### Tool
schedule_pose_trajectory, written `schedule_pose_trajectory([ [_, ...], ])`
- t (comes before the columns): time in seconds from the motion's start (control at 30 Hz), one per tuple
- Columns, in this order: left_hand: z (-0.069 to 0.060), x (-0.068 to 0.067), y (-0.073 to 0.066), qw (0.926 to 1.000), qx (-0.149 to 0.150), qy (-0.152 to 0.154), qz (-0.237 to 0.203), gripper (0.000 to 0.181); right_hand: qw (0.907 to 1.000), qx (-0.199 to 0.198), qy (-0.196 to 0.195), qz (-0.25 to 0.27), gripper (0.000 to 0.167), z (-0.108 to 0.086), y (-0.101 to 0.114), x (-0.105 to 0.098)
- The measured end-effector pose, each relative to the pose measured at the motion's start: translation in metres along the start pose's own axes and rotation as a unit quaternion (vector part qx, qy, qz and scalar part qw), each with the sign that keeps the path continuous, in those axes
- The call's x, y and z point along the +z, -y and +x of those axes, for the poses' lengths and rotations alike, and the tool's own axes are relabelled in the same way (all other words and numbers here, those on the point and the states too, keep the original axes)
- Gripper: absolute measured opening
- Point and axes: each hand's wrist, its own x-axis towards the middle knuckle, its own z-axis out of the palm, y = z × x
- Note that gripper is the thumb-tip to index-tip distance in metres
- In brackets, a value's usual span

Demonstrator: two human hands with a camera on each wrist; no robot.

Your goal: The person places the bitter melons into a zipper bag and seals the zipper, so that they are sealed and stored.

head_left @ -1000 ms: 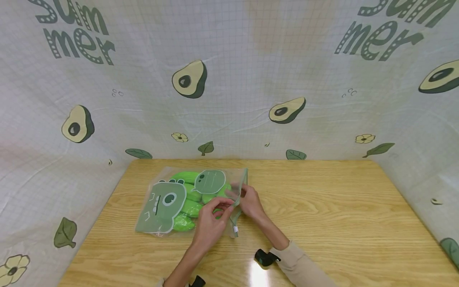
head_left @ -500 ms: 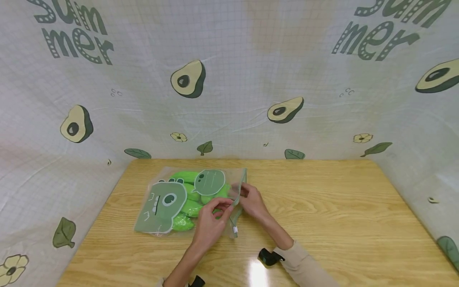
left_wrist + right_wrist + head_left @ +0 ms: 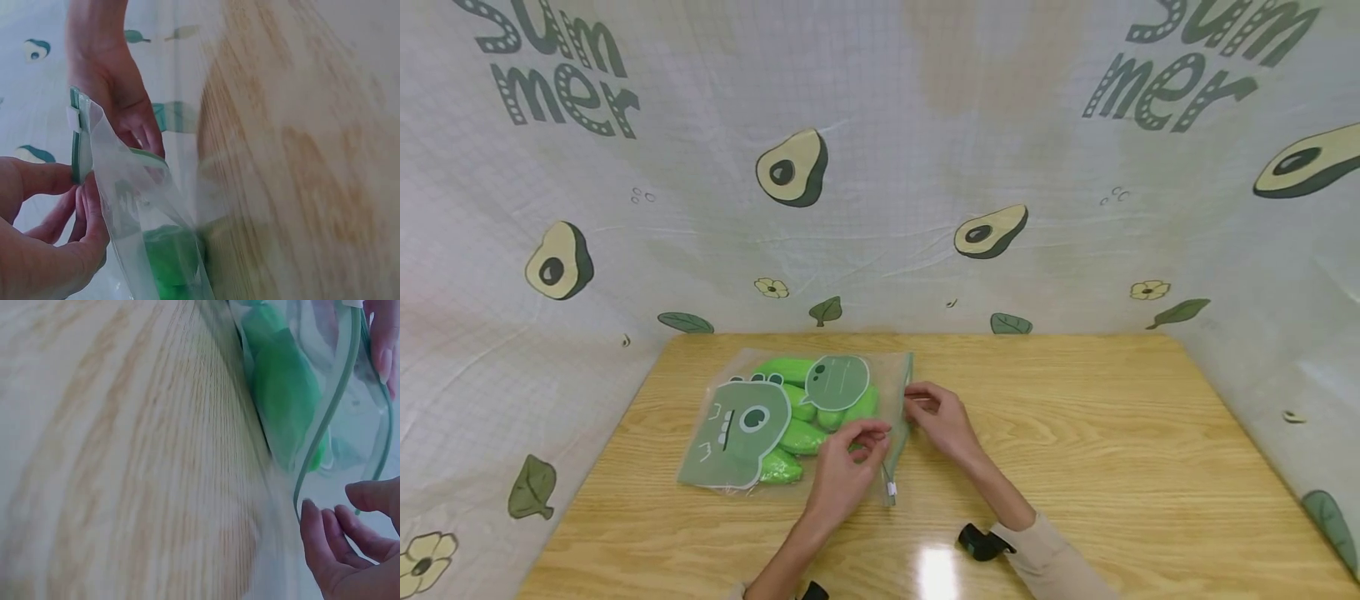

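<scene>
A clear zip bag [image 3: 887,371] with a green monster print lies on the table, its mouth facing right. Several plump, elongated green things [image 3: 801,437] are inside; their kind is unclear. My left hand [image 3: 842,475] pinches the green-trimmed edge near the white slider [image 3: 891,488]. In the left wrist view, the thumb and a finger of my left hand [image 3: 56,244] meet on the green strip [image 3: 76,147]. My right hand [image 3: 943,421] is at the farther part of the mouth. In the right wrist view, thumb and fingers of my right hand [image 3: 356,544] stand apart, fingertips beside the strip [image 3: 334,406].
The wooden table [image 3: 1075,433] extends to the right of the bag. A white cloth [image 3: 880,208] printed with avocados and leaves hangs behind and at both sides. A black wrist device [image 3: 983,543] sits by the right sleeve [image 3: 1052,558].
My right hand has drawn back to the right, its fingers coming out from behind the bag's clear edge. The mouth lies straighter. My left hand has stayed nearly in place.
</scene>
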Motion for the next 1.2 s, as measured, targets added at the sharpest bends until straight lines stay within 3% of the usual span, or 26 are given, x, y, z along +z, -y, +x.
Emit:
schedule_pose_trajectory([
  [0.27,-0.002,0.005,0.004,0.9998,0.018,0.008,0.000,0.013,0.9995,-0.007,-0.007,-0.029,0.021,-0.005,0.002,-0.009],
  [0.73,-0.004,0.004,0.004,0.9993,0.008,0.037,0.008,0.014,0.9977,-0.022,-0.022,-0.060,0.014,-0.013,0.003,-0.019],
  [1.0,-0.009,0.001,0.002,0.9987,0.017,0.040,0.025,0.009,0.9902,-0.067,-0.029,-0.118,0.006,-0.021,0.006,-0.025],
  [1.2,-0.016,-0.001,0.001,0.9983,0.005,0.049,0.032,0.013,0.9832,-0.103,-0.021,-0.149,0.010,-0.029,0.006,-0.028],
])
